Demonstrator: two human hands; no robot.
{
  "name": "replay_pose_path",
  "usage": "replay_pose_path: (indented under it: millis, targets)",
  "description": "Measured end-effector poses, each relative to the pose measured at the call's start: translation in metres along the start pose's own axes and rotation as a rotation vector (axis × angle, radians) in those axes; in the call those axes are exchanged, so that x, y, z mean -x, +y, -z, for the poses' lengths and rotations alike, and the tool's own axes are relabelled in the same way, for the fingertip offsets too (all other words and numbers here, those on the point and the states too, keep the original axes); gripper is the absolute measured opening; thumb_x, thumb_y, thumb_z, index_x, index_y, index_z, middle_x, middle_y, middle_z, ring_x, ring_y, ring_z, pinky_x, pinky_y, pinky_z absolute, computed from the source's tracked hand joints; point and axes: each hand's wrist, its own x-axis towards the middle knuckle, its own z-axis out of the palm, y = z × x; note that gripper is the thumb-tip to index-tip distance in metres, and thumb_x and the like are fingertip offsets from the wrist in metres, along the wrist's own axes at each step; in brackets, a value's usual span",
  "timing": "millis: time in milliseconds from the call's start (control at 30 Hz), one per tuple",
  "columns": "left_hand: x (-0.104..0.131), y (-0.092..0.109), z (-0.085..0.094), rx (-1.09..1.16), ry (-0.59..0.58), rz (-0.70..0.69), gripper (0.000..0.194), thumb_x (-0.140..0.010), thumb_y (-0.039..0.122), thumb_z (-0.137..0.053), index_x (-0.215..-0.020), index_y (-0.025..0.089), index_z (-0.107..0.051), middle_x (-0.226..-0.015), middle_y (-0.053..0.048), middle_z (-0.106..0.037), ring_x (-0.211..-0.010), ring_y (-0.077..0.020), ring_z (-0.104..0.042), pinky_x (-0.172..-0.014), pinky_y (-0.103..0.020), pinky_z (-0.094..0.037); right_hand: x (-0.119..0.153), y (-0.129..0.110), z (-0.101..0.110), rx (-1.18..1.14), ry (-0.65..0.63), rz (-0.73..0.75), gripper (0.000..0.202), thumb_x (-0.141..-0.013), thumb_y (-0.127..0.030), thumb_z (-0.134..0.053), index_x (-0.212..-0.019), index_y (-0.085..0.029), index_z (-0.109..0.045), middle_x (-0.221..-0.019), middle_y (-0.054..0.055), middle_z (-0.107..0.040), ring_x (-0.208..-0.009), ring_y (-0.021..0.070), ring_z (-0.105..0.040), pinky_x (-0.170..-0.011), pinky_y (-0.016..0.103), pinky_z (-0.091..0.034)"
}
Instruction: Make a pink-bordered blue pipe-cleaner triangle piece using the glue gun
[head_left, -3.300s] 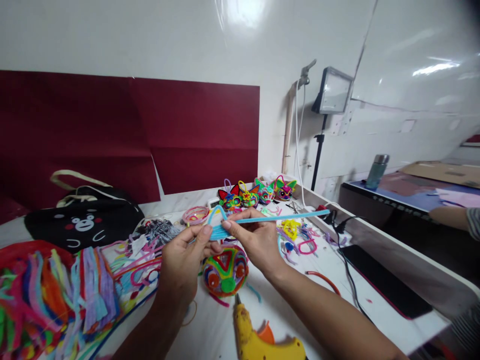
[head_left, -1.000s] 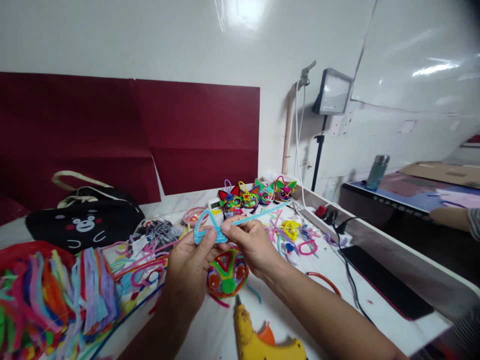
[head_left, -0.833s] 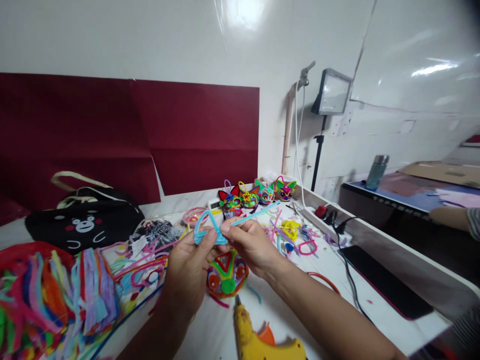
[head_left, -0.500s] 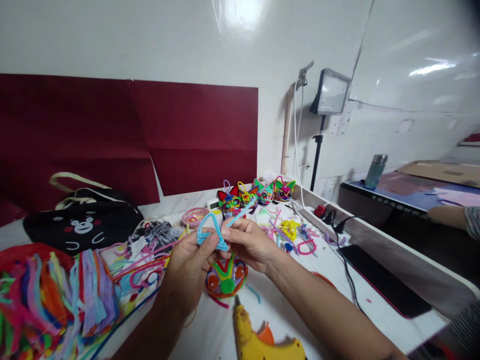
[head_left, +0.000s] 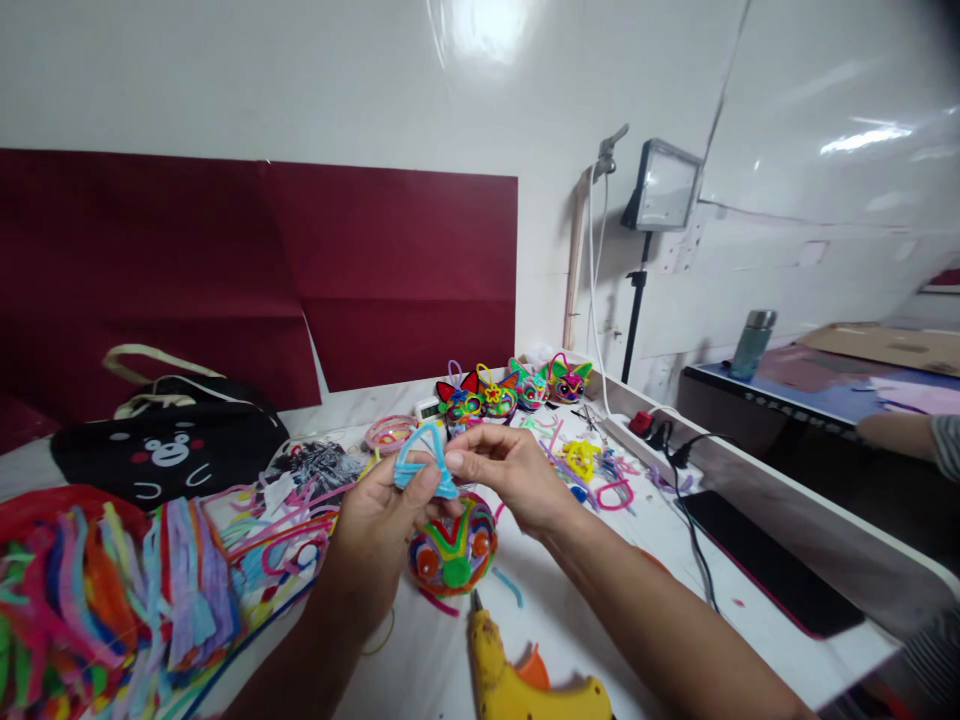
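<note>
My left hand (head_left: 382,530) pinches a light blue pipe cleaner (head_left: 425,478) bent into a triangle with several strands along its base. At the triangle's right side, the fingers of my right hand (head_left: 506,470) are closed on the same pipe cleaner. Just below both hands, a colourful pipe-cleaner animal head (head_left: 456,555) with orange eyes and a green nose lies on the table. A yellow glue gun (head_left: 525,670) rests in front of it, its nozzle towards the head. To the right of the head is a short blue pipe-cleaner piece (head_left: 508,587).
Bundles of coloured pipe cleaners (head_left: 187,580) fill the left. Several finished animal heads (head_left: 531,385) stand at the back. A power strip (head_left: 675,460) and a black phone-like slab (head_left: 765,560) lie right. A black bag (head_left: 165,440) sits back left. Another person's hand (head_left: 896,435) shows far right.
The free end of the blue pipe cleaner, which stuck up to the right, has been bent down into my right fingers. My right hand has turned and risen slightly; the left stays nearly still.
</note>
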Motion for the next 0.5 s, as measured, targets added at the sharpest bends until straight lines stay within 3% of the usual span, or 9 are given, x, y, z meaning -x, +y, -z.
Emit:
replay_pose_path:
  millis: [233, 500]
  targets:
    - [-0.001, -0.003, -0.003, -0.015, 0.087, -0.089, 0.037, -0.077, 0.039, -0.071, -0.106, 0.018, -0.061, -0.098, -0.005, -0.071, -0.073, -0.0173, -0.067, -0.064, -0.026, -0.053, 0.007, -0.003, -0.009, 0.147, 0.071, 0.127, 0.02, -0.07, -0.038, -0.077, -0.069, -0.018, -0.075, -0.065, -0.001, -0.068, -0.062, 0.0121, -0.059, -0.063, 0.025, -0.048]
    - [0.0, -0.004, -0.001, -0.225, 0.172, -0.168, 0.036, -0.079, 0.045, -0.067, -0.105, 0.02, -0.059, -0.099, -0.004, -0.069, -0.077, -0.0188, -0.067, -0.071, -0.028, -0.052, 0.009, 0.01, -0.013, 0.1, 0.13, 0.111, 0.021, -0.06, -0.033, -0.084, -0.074, -0.02, -0.076, -0.073, 0.0, -0.065, -0.064, 0.0126, -0.057, -0.061, 0.026, -0.048]
